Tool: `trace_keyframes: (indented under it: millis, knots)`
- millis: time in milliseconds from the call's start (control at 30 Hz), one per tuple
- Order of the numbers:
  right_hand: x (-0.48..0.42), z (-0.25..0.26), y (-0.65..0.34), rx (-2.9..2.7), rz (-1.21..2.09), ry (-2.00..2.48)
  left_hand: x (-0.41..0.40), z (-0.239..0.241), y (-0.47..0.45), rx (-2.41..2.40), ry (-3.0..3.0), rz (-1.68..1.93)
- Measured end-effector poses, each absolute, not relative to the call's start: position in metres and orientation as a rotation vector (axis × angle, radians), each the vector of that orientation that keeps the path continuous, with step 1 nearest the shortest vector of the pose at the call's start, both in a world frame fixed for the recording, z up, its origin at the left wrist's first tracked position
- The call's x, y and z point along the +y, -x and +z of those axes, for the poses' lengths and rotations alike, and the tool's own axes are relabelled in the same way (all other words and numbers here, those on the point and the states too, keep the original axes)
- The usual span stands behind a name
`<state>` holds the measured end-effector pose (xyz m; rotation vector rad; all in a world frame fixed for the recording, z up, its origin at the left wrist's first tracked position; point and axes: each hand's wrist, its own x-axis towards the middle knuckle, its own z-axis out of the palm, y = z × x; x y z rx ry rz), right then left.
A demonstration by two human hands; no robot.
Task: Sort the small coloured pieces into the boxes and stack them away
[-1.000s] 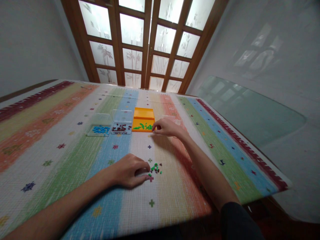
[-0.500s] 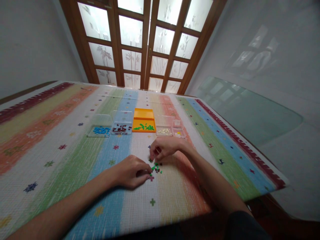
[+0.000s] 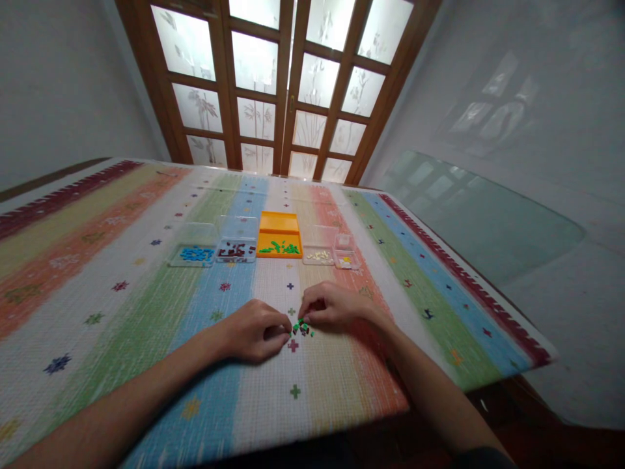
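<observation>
A small pile of green and dark brown pieces (image 3: 303, 329) lies on the tablecloth, between my two hands. My left hand (image 3: 258, 331) rests just left of it, thumb and forefinger pinched together at the pile's edge; whatever is in that pinch is too small to make out. From the upper right, my right hand (image 3: 332, 304) reaches down with closed fingertips on a small green piece at the top of the pile. The exact kind of these pieces cannot be told at this size.
Beyond my hands stands a row of lidded boxes, lids raised: a clear box of blue pieces (image 3: 196, 254), one of brown pieces (image 3: 237, 250), an orange box (image 3: 280, 223) with green pieces, a clear box of cream pieces (image 3: 319, 256) and a small box (image 3: 346, 260) with yellow bits.
My right hand has come down and closer to the pile, its fingertips now at the green pieces. My left hand stays nearly in place beside them.
</observation>
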<state>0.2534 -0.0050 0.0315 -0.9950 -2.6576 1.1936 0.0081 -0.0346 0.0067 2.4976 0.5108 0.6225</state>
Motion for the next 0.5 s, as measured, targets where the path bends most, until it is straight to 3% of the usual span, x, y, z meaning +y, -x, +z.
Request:
trace_keyframes:
  millis: [367, 500]
  knots:
    - [-0.009, 0.034, -0.247, -2.383, 1.220, 1.181, -0.010, -0.003, 0.007, 0.844, -2.535, 0.773]
    - [-0.004, 0.033, -0.240, -2.350, 0.986, 1.239, -0.006, -0.007, 0.009, 0.942, -2.602, 0.841]
